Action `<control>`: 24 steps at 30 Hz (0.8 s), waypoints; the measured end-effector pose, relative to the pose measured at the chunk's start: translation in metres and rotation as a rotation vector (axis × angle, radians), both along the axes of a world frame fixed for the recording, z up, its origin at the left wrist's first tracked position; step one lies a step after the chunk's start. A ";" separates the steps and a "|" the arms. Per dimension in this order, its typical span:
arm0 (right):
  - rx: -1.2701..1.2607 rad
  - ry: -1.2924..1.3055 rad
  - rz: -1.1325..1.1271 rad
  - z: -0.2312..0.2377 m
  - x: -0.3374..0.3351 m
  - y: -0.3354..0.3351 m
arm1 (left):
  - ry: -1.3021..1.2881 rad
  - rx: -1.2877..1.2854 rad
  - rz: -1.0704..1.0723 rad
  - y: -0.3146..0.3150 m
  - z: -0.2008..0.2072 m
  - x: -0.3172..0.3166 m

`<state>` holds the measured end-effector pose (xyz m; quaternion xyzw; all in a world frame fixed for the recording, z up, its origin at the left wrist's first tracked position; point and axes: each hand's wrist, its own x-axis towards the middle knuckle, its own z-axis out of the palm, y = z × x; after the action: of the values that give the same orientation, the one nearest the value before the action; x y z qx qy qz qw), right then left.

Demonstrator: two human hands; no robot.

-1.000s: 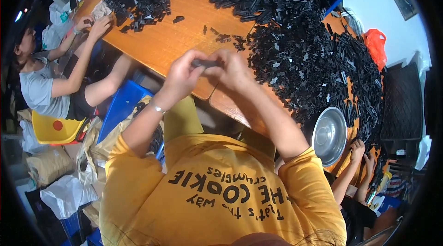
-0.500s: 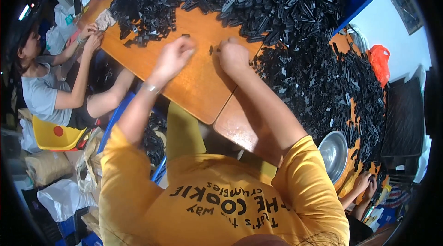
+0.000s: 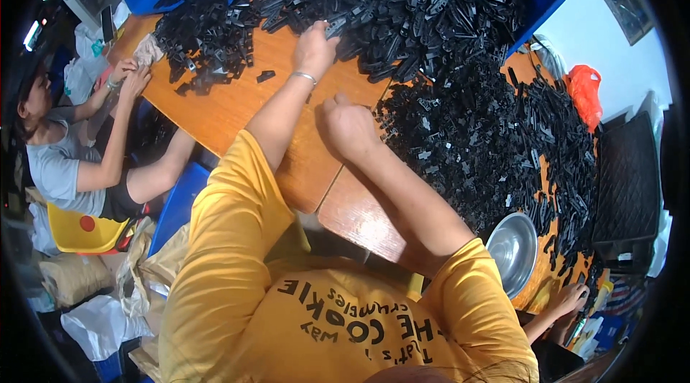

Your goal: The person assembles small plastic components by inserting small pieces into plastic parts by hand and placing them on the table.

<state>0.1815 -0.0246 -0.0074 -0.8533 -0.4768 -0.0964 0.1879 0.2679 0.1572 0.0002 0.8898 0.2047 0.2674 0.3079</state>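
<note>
My left hand [image 3: 315, 54] reaches across the wooden table to the near edge of a large pile of long black plastic parts [image 3: 431, 6]. Its thumb and fingers close on one black plastic part [image 3: 335, 28] there. Lower and to the right, my right hand [image 3: 350, 126] is curled closed just above the bare wood, beside a heap of small black parts [image 3: 460, 139]. Whatever its fingers hold is hidden from view. A single black part [image 3: 266, 75] lies apart on the wood, left of my left forearm.
Blue bins [image 3: 553, 2] stand behind the piles. Another black pile [image 3: 205, 42] lies at the far left. A metal bowl [image 3: 513, 254] sits at the right, near a co-worker's hand [image 3: 571, 298]. At left, another person [image 3: 68, 160] sits handling something by the table edge. A red bag [image 3: 583, 95] is far right.
My left hand has gone from over the bare wood to the long-part pile and closed on a part there. My right hand has come nearer to me. A lone black part now lies uncovered.
</note>
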 end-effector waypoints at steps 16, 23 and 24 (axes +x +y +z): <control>0.416 0.220 -0.156 0.047 -0.007 -0.035 | -0.333 -0.562 -0.247 -0.016 -0.007 -0.091; 0.711 0.205 -0.080 0.074 -0.006 -0.046 | -0.261 -0.728 -0.453 -0.044 0.031 -0.139; 0.709 0.154 -0.053 0.078 -0.009 -0.049 | -0.244 -0.796 -0.464 -0.049 0.038 -0.145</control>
<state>0.1724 -0.0732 0.0709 -0.7519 -0.3761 -0.1959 0.5048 0.1232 0.1086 0.0381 0.6871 0.0497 0.1948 0.6982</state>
